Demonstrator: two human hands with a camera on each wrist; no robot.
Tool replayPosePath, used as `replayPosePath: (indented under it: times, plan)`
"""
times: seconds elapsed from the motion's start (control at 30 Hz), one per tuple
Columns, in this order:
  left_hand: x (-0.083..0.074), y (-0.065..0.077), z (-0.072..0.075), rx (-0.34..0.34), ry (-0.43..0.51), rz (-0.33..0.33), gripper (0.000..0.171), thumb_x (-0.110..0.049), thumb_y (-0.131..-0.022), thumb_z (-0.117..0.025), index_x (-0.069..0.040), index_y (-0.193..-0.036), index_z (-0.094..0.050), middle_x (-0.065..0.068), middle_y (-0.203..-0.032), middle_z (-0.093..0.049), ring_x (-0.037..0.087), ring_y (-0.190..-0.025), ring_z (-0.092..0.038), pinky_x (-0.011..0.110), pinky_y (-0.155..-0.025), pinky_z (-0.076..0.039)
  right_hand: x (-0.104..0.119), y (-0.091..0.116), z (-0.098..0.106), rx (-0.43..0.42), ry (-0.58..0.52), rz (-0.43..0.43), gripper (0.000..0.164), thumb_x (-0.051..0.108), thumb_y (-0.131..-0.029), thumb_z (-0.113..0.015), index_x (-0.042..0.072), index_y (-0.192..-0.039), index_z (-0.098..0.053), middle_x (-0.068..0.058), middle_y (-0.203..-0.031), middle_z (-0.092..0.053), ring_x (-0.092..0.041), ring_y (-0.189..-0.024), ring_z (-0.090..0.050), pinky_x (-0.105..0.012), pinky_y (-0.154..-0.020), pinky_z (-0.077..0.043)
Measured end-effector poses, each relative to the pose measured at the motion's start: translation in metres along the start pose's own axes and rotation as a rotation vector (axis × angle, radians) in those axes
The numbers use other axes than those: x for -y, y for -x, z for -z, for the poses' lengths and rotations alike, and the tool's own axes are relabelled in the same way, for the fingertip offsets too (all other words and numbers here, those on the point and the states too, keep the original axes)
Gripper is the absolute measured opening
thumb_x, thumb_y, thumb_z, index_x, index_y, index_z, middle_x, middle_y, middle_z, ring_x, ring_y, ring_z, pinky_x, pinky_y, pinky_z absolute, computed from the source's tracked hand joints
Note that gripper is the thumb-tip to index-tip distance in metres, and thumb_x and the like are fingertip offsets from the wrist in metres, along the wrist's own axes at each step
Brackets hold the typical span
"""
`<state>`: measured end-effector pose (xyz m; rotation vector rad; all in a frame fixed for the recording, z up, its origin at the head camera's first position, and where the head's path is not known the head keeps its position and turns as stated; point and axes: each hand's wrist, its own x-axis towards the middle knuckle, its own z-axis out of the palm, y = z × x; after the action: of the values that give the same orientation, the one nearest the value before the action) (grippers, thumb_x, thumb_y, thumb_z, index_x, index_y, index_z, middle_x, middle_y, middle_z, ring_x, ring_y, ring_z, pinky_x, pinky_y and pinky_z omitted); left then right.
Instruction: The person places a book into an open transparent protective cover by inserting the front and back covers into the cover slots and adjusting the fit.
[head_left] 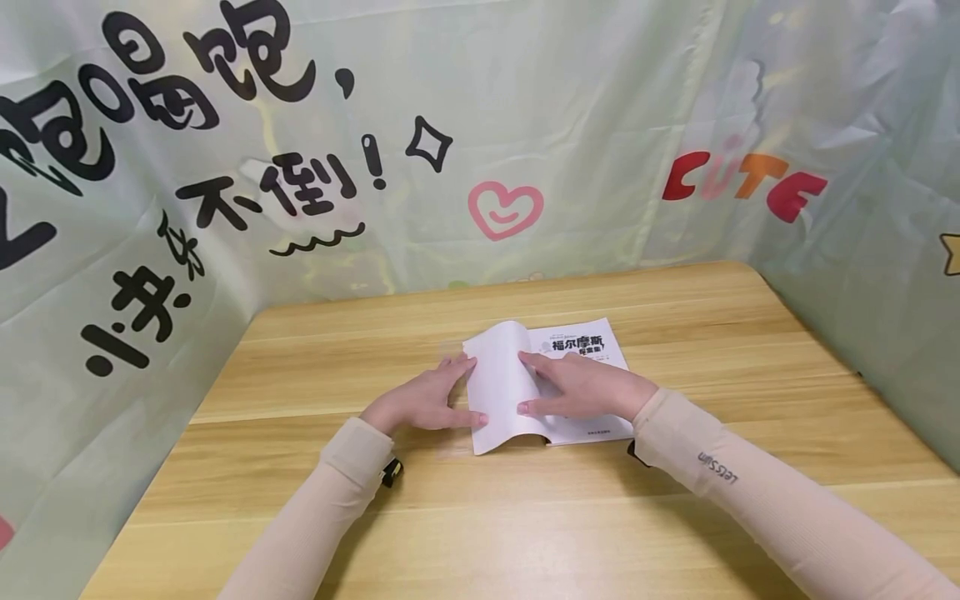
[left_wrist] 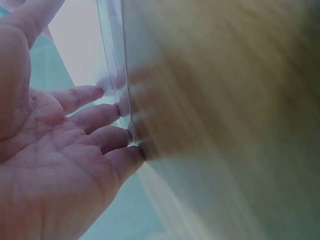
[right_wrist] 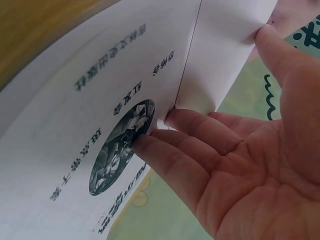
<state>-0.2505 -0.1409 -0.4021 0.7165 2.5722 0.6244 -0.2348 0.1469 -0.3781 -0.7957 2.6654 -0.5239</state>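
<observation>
A thin book lies open on the wooden table. Its blank left page bows upward near the spine, and its right page bears black Chinese print. My left hand is at the left page's outer edge, thumb and fingers extended against it. Across the right page reaches my right hand, fingertips on the raised fold between the pages. In the right wrist view, one finger touches an oval dark picture on the printed page. The left wrist view shows fingertips along a glossy, see-through edge.
The wooden table extends around the book on all sides. Behind and beside it hangs a pale green cloth with black characters, a pink heart and coloured letters. Both forearms wear beige sleeves, with a dark wrist device at the left.
</observation>
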Motion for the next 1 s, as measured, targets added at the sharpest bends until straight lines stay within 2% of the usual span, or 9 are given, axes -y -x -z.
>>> replayPosePath:
  times: [0.37,0.47,0.63,1.0]
  plan:
    - [0.0017,0.0014,0.0001,0.002,0.003,-0.003,0.106,-0.054,-0.094,-0.077,-0.005,-0.171,-0.022,0.018,-0.18,-0.017,0.046,-0.167,-0.011,0.061,-0.134,-0.02,-0.0055,-0.0005,0.0047,0.067,-0.038,0.001,0.099,0.058,-0.099,-0.072,0.006,-0.17,-0.028,-0.021,-0.164,-0.05,-0.035,-0.15,-0.054,-0.053,-0.122,-0.045]
    - [0.0019,0.0007,0.0,0.0,-0.003,-0.003,0.106,-0.054,-0.094,-0.077,-0.005,-0.171,-0.022,0.017,-0.18,-0.019,0.046,-0.167,-0.012,0.06,-0.134,-0.021,-0.0069,-0.0001,0.0069,0.081,-0.033,0.022,0.098,0.055,-0.099,-0.074,0.004,-0.17,-0.028,-0.021,-0.165,-0.049,-0.035,-0.15,-0.053,-0.053,-0.122,-0.045]
    - [0.0025,-0.0003,-0.0012,0.003,-0.006,0.0,0.107,-0.055,-0.094,-0.077,-0.005,-0.171,-0.022,0.018,-0.18,-0.017,0.045,-0.167,-0.012,0.06,-0.135,-0.021,-0.0072,-0.0002,0.0083,0.103,-0.015,0.007,0.099,0.055,-0.098,-0.074,0.005,-0.17,-0.028,-0.021,-0.166,-0.047,-0.035,-0.148,-0.054,-0.054,-0.122,-0.045]
    - [0.0019,0.0005,-0.0011,0.0,-0.003,0.004,0.107,-0.056,-0.094,-0.076,-0.007,-0.172,-0.021,0.017,-0.181,-0.013,0.044,-0.167,-0.011,0.06,-0.135,-0.021,-0.0041,-0.0007,0.0061,0.082,-0.002,-0.015,0.098,0.056,-0.097,-0.075,0.007,-0.169,-0.031,-0.024,-0.163,-0.05,-0.035,-0.147,-0.055,-0.053,-0.121,-0.046]
